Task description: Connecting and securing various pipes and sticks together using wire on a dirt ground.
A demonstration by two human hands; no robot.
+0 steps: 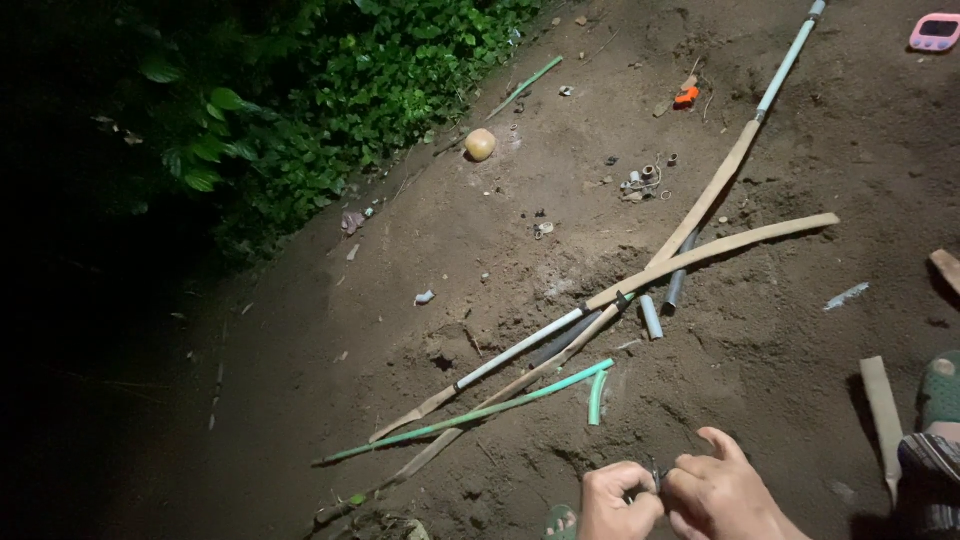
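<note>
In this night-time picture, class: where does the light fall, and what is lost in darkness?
Head view: one light falls on the bare soil and the crossed sticks; the leafy plants are half-lit, the left edge black; both hands sit lit at the bottom.

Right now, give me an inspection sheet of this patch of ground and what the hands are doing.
Surface: bare brown dirt ground, lit from above.
Job's things: small dark object pinched between both hands; too small to identify.
Clutter: white pipes, bamboo strips, green tube, round yellowish ball, orange bit, pink item.
Grippers: left hand and right hand close together, fingers curled.
Cables: nothing seen.
Surroundings: leafy plants, sandalled foot.
</note>
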